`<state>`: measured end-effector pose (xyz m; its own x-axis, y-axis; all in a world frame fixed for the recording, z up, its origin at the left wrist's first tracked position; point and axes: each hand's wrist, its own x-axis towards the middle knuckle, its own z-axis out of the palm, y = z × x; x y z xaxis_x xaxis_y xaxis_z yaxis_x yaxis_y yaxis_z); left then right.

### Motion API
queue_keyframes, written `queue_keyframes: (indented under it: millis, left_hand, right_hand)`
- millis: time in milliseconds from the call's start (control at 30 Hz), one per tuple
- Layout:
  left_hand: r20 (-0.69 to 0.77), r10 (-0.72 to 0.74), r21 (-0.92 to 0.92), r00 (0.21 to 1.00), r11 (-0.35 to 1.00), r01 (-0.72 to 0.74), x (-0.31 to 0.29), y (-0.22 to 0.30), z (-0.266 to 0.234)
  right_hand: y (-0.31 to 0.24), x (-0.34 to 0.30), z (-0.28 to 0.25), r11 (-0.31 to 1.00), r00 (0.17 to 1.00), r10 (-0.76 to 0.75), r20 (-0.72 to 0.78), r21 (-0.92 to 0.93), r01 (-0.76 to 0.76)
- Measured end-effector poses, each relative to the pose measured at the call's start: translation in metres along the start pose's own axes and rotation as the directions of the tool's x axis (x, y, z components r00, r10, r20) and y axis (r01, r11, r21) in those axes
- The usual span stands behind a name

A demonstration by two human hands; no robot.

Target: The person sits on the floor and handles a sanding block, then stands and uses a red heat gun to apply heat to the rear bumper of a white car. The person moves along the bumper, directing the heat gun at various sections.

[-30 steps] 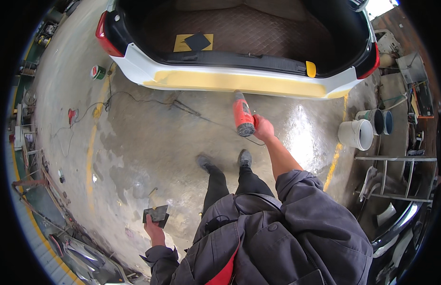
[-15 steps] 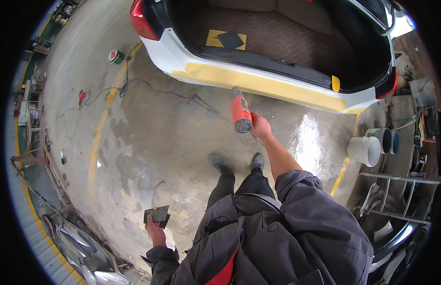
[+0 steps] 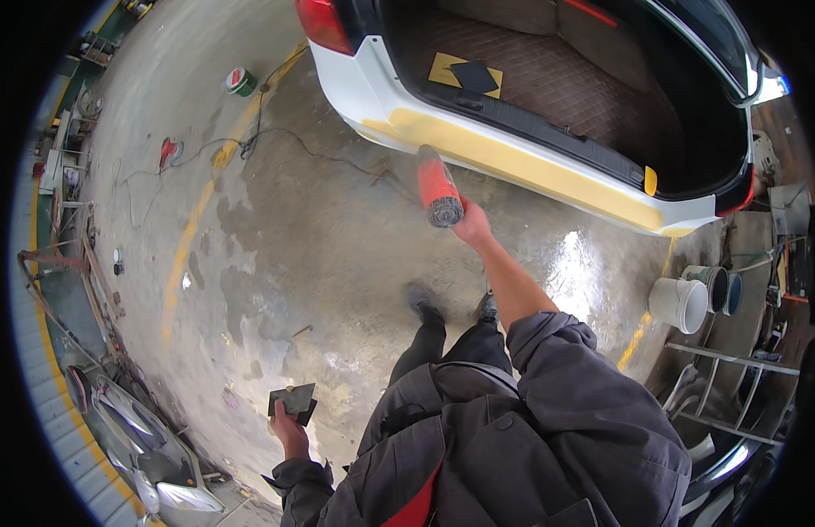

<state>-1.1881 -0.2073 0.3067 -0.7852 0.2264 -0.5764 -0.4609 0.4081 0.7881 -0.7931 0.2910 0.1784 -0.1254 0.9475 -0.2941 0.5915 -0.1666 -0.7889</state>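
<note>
Red heat gun is held in right hand; grey nozzle is directed at lower edge of white bumper, toward its left end; contact cannot be judged. Bumper is coated lengthwise with yellow band. Dark flat plates, overlapped and skewed, are gripped in left hand.
</note>
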Motion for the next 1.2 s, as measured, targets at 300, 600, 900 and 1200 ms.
queue_keyframes:
  millis: [300,600,900,1200]
  left_hand:
    - [0.052,-0.049,-0.004,0.997,0.999,0.049,0.01,0.007,0.007]
    - [0.003,-0.06,-0.073,0.998,0.996,0.061,0.017,-0.001,0.015]
    - [0.005,-0.074,-0.127,0.997,0.989,0.074,0.018,0.002,0.03]
    - [0.022,-0.066,-0.135,0.998,0.988,0.069,0.027,-0.014,0.032]
  right_hand:
    - [-0.005,0.05,0.028,0.987,0.99,-0.026,0.136,0.164,0.004]
    - [-0.094,0.065,0.005,0.641,0.987,0.037,0.156,0.754,-0.143]
    - [-0.121,0.087,-0.019,0.534,0.957,0.113,0.266,0.797,-0.284]
    - [-0.114,0.093,-0.03,0.5,0.916,0.223,0.333,0.767,-0.401]
